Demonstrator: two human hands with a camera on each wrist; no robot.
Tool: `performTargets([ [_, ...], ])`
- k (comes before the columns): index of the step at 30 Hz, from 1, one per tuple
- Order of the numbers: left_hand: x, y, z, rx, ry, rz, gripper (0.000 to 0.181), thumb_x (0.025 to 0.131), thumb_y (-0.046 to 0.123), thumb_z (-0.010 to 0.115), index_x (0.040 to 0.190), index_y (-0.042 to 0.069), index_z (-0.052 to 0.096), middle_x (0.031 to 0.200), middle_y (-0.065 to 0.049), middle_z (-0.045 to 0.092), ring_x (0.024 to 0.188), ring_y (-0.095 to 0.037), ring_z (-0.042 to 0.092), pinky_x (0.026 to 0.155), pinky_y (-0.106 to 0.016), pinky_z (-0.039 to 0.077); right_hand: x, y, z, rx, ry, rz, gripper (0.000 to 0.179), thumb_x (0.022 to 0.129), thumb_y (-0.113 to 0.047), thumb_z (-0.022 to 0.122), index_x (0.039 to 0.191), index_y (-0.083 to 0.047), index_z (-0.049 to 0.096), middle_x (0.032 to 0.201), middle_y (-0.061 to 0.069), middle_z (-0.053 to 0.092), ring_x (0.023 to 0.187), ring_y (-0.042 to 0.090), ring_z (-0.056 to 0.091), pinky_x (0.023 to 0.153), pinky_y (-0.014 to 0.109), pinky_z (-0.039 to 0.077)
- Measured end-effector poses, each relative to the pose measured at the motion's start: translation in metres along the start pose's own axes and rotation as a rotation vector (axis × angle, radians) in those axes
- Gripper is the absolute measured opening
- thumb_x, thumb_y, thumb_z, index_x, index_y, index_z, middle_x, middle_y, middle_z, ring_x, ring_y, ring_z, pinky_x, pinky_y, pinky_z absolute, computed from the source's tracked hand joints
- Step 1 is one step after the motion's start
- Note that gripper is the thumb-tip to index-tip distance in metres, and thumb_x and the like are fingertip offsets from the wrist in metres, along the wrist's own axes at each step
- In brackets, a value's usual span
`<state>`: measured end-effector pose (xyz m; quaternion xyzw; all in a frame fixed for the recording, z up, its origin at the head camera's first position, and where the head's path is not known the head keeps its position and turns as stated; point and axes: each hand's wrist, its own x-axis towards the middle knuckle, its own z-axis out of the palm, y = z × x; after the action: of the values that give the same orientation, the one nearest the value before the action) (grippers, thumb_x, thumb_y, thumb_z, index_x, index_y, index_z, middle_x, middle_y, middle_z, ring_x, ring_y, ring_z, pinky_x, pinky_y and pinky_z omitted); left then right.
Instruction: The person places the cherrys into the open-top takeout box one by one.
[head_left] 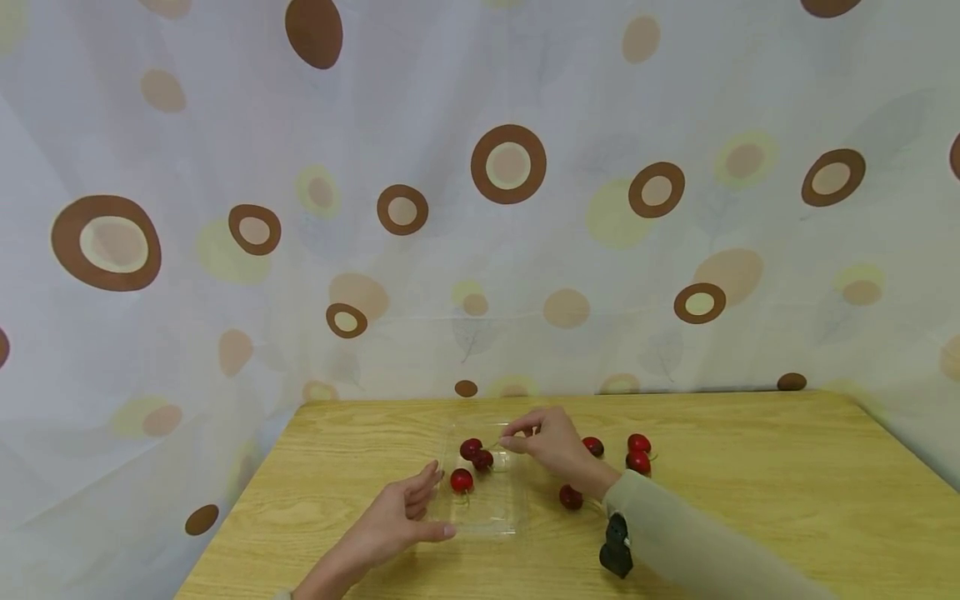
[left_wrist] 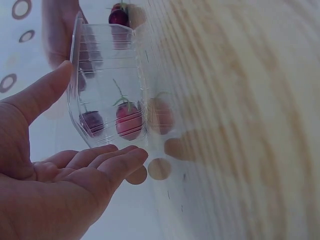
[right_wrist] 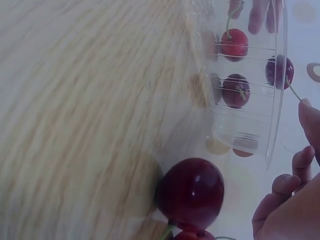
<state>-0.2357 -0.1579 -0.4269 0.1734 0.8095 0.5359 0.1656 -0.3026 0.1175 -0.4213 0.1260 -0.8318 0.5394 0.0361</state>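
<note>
A clear plastic container [head_left: 491,518] stands on the table with a bright red cherry [head_left: 462,481] and a dark cherry [right_wrist: 235,91] inside. My right hand [head_left: 553,446] pinches the green stem of another dark cherry [head_left: 471,449] between thumb and forefinger. In the right wrist view this held cherry [right_wrist: 279,71] hangs at the container's rim, above the others. At the container's left side is my left hand [head_left: 401,515], its fingers extended and thumb spread apart. The left wrist view shows that hand's fingers [left_wrist: 120,162] close beside the clear wall; contact is hard to tell.
Several loose cherries lie on the wooden table [head_left: 750,500] to the right of the container, among them a red cherry [head_left: 639,443] and a darker cherry [head_left: 571,497] near the right forearm. A patterned curtain [head_left: 450,275] hangs behind the table's far edge.
</note>
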Motion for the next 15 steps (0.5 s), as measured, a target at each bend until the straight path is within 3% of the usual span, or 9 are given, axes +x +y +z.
performTargets([
  [6, 0.000, 0.000, 0.000, 0.002, 0.001, 0.004, 0.099, 0.094, 0.018, 0.084, 0.164, -0.008, 0.019, 0.165, -0.028, 0.031, 0.149, -0.050, 0.033, 0.117, -0.058, 0.037, 0.004, 0.000, 0.007, -0.008, 0.023, 0.011, 0.005, 0.093, -0.012, 0.083, 0.091, -0.008, 0.085, 0.093, 0.000, 0.068, 0.083, 0.022, 0.050, 0.069, 0.034, 0.042],
  [15, 0.001, -0.001, -0.002, -0.008, -0.005, -0.014, 0.098, 0.095, 0.018, 0.083, 0.165, -0.007, 0.018, 0.166, -0.027, 0.029, 0.149, -0.051, 0.031, 0.117, -0.060, 0.036, 0.011, 0.001, 0.014, -0.042, 0.036, 0.020, 0.006, 0.091, -0.011, 0.084, 0.095, -0.006, 0.085, 0.087, 0.001, 0.067, 0.082, 0.021, 0.051, 0.068, 0.033, 0.041],
])
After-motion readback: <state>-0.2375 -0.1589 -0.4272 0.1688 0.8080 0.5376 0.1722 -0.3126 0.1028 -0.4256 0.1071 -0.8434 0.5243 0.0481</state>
